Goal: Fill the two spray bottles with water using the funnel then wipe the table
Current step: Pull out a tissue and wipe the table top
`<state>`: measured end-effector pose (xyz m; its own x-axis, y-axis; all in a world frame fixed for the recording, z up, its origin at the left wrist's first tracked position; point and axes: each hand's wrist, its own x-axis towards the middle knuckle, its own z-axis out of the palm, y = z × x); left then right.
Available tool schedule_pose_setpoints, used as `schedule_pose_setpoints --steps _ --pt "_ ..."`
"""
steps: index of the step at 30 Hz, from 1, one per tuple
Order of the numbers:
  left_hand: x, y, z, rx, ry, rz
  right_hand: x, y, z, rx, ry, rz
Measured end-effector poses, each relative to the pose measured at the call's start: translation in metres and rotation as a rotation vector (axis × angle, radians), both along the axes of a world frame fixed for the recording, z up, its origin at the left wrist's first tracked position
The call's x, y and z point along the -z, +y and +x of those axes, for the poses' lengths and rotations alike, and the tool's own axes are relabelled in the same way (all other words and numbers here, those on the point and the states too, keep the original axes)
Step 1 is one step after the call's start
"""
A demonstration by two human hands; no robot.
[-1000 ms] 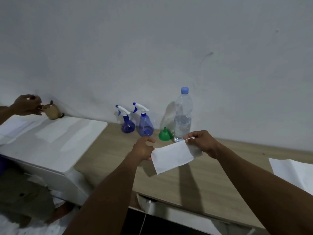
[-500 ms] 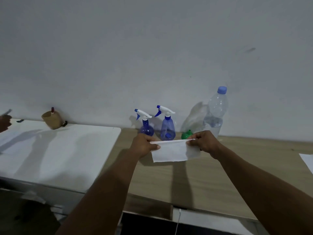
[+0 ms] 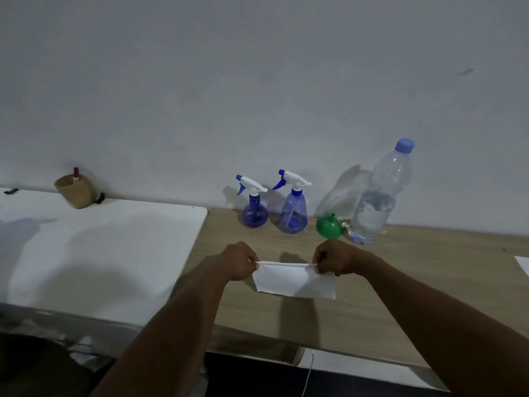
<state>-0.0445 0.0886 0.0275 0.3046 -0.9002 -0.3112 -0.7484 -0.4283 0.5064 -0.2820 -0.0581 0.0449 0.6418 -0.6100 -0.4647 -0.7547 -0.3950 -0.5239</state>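
Observation:
Two blue spray bottles stand by the wall on the wooden table (image 3: 400,296): a round one (image 3: 254,209) and a taller conical one (image 3: 294,213), both with white triggers. A green funnel (image 3: 328,227) lies to their right, beside a clear water bottle (image 3: 378,202) with a blue cap, partly full. My left hand (image 3: 239,262) and my right hand (image 3: 333,260) each pinch a top corner of a white paper towel (image 3: 294,280), stretched between them just above the table in front of the bottles.
A white table (image 3: 100,253) adjoins the wooden one on the left, with a tan cup (image 3: 75,191) holding a pen at the wall. A white sheet edge (image 3: 523,263) shows at far right. A white cable (image 3: 308,373) hangs below the table's front edge.
The view has swung left, and the other person's hand at the left has gone out of view. My hands have folded the paper towel over and lowered it toward the table.

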Motion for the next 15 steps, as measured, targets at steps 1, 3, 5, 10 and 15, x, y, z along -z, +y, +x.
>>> schedule_pose_setpoints --steps 1,3,5,10,15 --pt "0.003 0.002 0.006 0.006 -0.017 0.014 0.005 -0.001 0.007 0.006 0.01 0.019" --pt "0.006 0.003 0.017 -0.007 -0.053 0.019 0.014 -0.003 0.024 -0.009 0.027 -0.003" --pt "0.007 0.0 0.03 -0.087 -0.049 0.003 0.021 -0.009 0.044 -0.027 0.033 -0.063" --pt "0.015 -0.018 0.066 -0.224 -0.044 -0.187 0.025 -0.028 0.085 0.082 -0.086 -0.296" --pt "0.011 -0.03 0.066 -0.233 -0.149 -0.289 0.04 -0.027 0.094 0.208 -0.278 -0.535"
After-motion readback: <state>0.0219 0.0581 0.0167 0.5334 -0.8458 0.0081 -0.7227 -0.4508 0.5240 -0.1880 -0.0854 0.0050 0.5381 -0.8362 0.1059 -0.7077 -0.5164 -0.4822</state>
